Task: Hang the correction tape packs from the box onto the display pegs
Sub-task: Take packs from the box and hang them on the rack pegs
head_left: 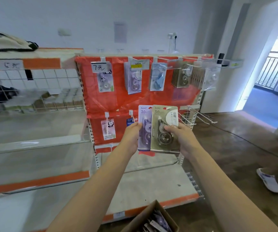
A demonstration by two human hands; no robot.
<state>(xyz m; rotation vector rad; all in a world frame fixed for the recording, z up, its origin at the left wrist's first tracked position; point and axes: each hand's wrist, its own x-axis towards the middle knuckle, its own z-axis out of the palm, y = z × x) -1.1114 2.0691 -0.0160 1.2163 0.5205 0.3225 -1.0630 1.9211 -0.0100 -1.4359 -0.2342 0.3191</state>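
Note:
I hold two correction tape packs in front of the red display panel [135, 99]. My left hand [132, 133] grips a purple pack [144, 129] by its left edge. My right hand [180, 136] grips a beige pack [164, 129], thumb on its front; it overlaps the purple one. The top row of pegs carries several hanging packs [105, 79]. A panda pack [108, 129] and a blue pack [130, 121] hang in the lower row. Bare white pegs [200, 116] stick out at the lower right. The cardboard box [153, 220] with more packs sits at the bottom.
A grey shelf board [151, 185] lies under the panel. A second shelf unit with a wire basket [39, 99] stands to the left. At the right, another person's shoe [268, 181] is on the brown floor, and a doorway [269, 91] opens beyond.

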